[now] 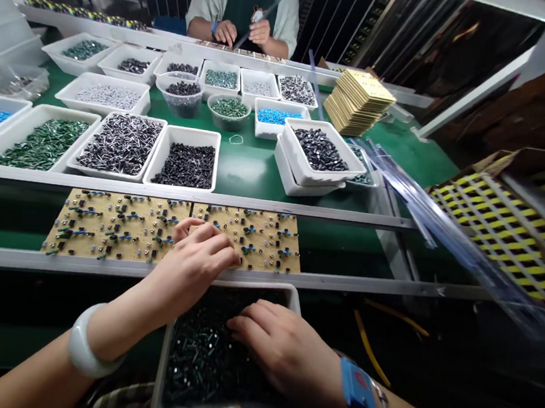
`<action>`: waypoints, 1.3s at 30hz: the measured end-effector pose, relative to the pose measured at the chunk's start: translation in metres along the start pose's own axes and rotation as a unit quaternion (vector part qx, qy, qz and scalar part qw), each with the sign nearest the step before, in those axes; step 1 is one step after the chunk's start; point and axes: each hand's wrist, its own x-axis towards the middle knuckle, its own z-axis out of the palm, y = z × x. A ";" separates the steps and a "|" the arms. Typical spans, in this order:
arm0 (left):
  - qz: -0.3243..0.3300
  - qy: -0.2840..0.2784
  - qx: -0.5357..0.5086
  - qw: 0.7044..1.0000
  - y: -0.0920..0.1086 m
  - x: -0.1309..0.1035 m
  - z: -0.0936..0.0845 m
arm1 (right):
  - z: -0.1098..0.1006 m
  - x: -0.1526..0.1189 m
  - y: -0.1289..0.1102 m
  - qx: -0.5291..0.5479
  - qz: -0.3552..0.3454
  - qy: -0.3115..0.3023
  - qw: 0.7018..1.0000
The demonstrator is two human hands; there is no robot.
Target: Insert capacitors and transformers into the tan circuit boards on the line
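Two tan circuit boards, a left one (97, 244) and a right one (270, 223), lie end to end on the rails, dotted with blue, green and black components. My left hand (204, 249) is over their inner ends, its fingers curled down; the fingertips and anything in them are hidden. Close below, a white bin (294, 297) holds many small dark cylindrical components (203, 352). My right hand (277, 341) reaches into this bin with its fingers bent together; whatever they pinch cannot be made out.
Beyond the rail stand white trays of components: green (45, 144), black with bright leads (120, 142), black (186, 166) and blue (276, 115). Stacked boards (358, 103), clear plastic strips (410, 192) and a yellow-black carton (504, 222) are right. A co-worker (246, 13) works opposite.
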 end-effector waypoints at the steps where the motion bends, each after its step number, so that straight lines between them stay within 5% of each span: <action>1: 0.002 -0.006 0.006 1.000 0.000 0.000 -0.001 | 0.000 0.000 -0.001 0.015 0.003 0.013 1.000; 8: 0.030 -0.032 0.109 0.993 0.013 0.004 -0.007 | -0.017 -0.002 0.006 0.129 0.038 0.099 0.986; 14: 0.060 0.023 0.165 0.984 0.032 -0.003 -0.004 | -0.054 0.000 0.042 0.104 0.125 0.169 0.972; 18: 0.129 -0.063 0.092 0.985 0.050 -0.021 0.021 | -0.063 0.003 0.063 0.100 0.187 0.204 0.956; 24: 0.128 -0.112 0.068 0.983 0.057 -0.033 0.043 | -0.063 0.006 0.077 0.079 0.169 0.169 0.968; 39: 0.117 -0.131 0.034 0.984 0.062 -0.024 0.020 | -0.072 0.018 0.085 0.023 0.126 0.086 0.988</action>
